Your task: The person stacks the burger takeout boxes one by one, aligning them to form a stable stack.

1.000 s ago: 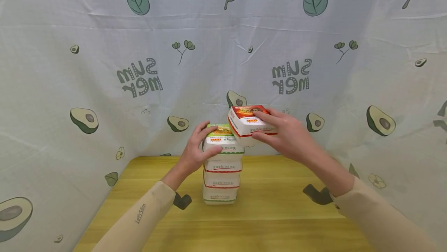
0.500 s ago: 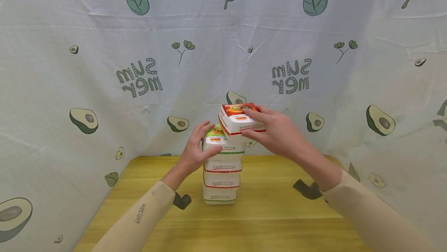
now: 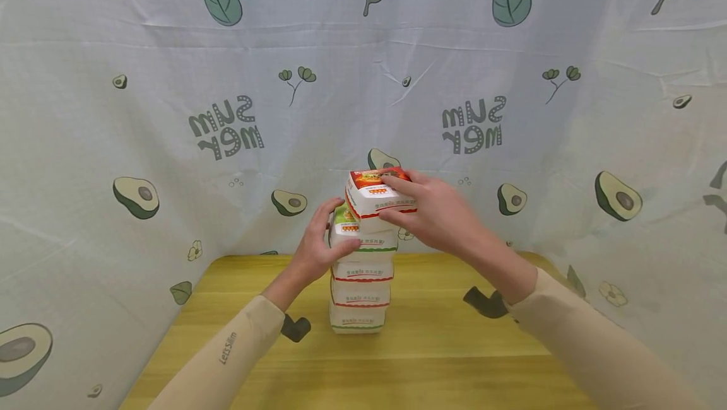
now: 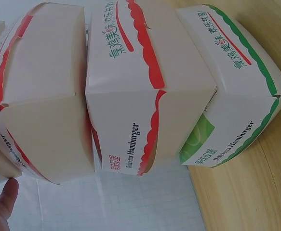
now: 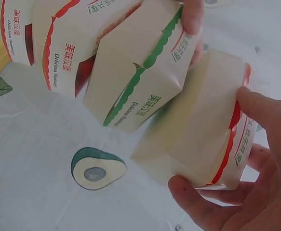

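Several paper hamburger boxes stand piled in a column, the lower red-trimmed box (image 3: 361, 293) among them. My left hand (image 3: 318, 240) holds the topmost box of the column, a green-trimmed hamburger box (image 3: 372, 245), thumb on its front and fingers at its left side. Over that box, shifted a little right, is a red-topped hamburger box (image 3: 369, 195) gripped by my right hand (image 3: 440, 211). In the right wrist view the gripped box is tilted against the green one; whether their faces touch I cannot tell. Only fingertips of the left hand (image 4: 3, 207) appear in the left wrist view.
The column's bottom green-trimmed box (image 3: 356, 320) rests on a yellow wooden table (image 3: 454, 334). Behind and at both sides hangs a pale cloth (image 3: 341, 113) printed with avocados and leaves. Dark straps show at both wrists.
My right hand has brought the red-topped box leftward over the column, covering more of the green box's top. The left hand and the column have stayed in place.
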Demonstrator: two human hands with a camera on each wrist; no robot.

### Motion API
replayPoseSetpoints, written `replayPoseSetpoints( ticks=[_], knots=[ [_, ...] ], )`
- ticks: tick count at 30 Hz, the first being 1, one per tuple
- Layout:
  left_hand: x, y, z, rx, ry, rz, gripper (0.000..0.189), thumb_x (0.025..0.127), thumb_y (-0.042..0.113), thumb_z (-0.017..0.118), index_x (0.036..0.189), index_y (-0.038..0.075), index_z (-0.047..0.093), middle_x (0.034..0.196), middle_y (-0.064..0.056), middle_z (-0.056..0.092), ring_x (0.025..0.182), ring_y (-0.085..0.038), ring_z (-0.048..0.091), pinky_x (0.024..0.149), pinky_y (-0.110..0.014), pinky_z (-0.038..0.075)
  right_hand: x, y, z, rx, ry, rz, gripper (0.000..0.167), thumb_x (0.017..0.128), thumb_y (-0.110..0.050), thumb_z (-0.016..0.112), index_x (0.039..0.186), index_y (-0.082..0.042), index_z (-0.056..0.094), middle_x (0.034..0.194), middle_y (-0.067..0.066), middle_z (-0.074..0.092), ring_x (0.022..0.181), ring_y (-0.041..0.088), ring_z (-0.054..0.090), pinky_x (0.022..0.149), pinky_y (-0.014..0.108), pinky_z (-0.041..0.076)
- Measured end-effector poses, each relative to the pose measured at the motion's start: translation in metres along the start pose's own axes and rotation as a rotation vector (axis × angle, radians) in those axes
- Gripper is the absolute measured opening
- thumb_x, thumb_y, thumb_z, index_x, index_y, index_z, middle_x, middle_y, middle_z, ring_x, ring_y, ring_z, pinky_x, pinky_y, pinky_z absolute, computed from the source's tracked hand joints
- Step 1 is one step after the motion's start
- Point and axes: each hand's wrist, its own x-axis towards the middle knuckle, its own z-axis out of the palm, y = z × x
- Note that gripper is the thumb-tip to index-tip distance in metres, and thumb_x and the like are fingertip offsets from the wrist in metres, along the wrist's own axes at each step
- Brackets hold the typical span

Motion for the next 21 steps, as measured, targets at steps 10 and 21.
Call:
replayPoseSetpoints(
  ticks=[10, 21],
  knots=[
    [0.000, 0.000, 0.000, 0.010, 0.014, 0.037, 0.081, 0.088, 0.031, 0.075, 0.153, 0.034, 0.028, 0.146, 0.004, 0.041, 0.122, -0.021, 0.048, 0.087, -0.041, 0.054, 0.006, -0.008, 0.006, -0.041, 0.014, -0.017, 0.066, 0.088, -0.054, 0.072, 0.148, -0.036, 0.051, 0.153, 0.005, 0.049, 0.129, 0.030, 0.055, 0.095, 0.049, 0.051],
    [0.003, -0.002, 0.002, -0.003, 0.030, 0.032, 0.095, 0.085, 0.027, 0.076, 0.158, 0.033, 0.016, 0.155, 0.005, 0.038, 0.138, -0.018, 0.037, 0.103, -0.051, 0.042, 0.009, -0.014, 0.010, -0.048, 0.016, -0.037, 0.066, 0.089, -0.055, 0.071, 0.148, -0.034, 0.051, 0.154, 0.007, 0.048, 0.131, 0.033, 0.054, 0.092, 0.051, 0.051]
  ],
)
